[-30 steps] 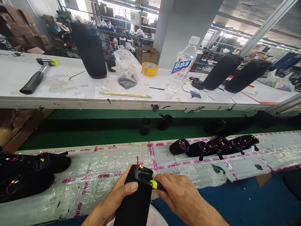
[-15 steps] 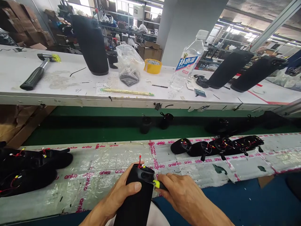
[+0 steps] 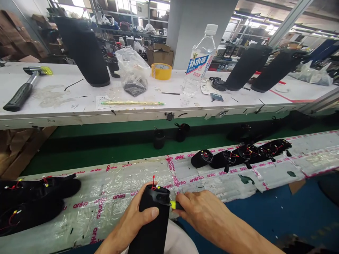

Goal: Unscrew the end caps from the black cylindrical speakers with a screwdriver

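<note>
My left hand point(image 3: 140, 213) is wrapped round a black fabric-covered cylinder point(image 3: 152, 225), its thumb across the front. The cylinder stands tilted, with a dark plastic rim and an open top from which red wires with small red and white plugs point(image 3: 154, 181) stick out. In my right hand point(image 3: 197, 208) is a small tool with a black and yellow-green handle point(image 3: 173, 205). Its yellow end meets the right edge of the cylinder just below the rim; the tip is hidden, so I cannot tell its exact kind.
Similar black cylinders with wires lie on the plastic-wrapped bench point(image 3: 124, 201), a group at left point(image 3: 31, 211) and a row at right point(image 3: 238, 155). Behind, a white table point(image 3: 87, 93) bears a hammer point(image 3: 22, 91), a bottle point(image 3: 198, 63), yellow tape point(image 3: 161, 71) and a plastic bag point(image 3: 132, 70).
The camera view has shifted, so the table things appear further left. The tool's yellow end sits closer against the cylinder's edge. Both hands keep their holds.
</note>
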### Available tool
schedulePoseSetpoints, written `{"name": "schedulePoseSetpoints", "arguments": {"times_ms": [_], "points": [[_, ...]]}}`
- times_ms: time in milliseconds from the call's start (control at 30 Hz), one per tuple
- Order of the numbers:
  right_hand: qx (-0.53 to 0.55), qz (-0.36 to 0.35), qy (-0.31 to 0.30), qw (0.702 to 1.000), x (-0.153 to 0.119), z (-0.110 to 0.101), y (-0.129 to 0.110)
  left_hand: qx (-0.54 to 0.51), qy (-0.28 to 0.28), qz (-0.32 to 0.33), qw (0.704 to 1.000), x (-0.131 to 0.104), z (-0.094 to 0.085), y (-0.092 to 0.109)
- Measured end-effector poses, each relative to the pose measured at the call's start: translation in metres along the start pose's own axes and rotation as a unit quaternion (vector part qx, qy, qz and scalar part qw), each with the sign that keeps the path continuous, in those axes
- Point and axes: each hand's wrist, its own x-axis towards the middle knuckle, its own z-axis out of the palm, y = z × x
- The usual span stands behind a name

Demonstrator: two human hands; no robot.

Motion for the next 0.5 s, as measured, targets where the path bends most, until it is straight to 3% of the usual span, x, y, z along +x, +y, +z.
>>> {"name": "schedulePoseSetpoints", "arguments": {"times_ms": [167,267,367,500], "points": [[-0.001,0.005,0.014,1.000,0.000,-0.001,-0.002,0.060,0.054,0.036,0.996,-0.002,0.000,0.002],[0.120,0.033,0.062,0.990,-0.001,0.007,0.000,-0.020,0.017,0.018,0.999,-0.003,0.000,0.001],[0.254,0.089,0.109,0.957,-0.002,0.011,0.001,-0.086,0.004,-0.031,0.996,-0.002,0.000,-0.001],[0.223,0.117,0.075,0.965,-0.005,0.010,-0.005,-0.051,0.034,-0.001,0.998,-0.002,0.000,0.001]]}}
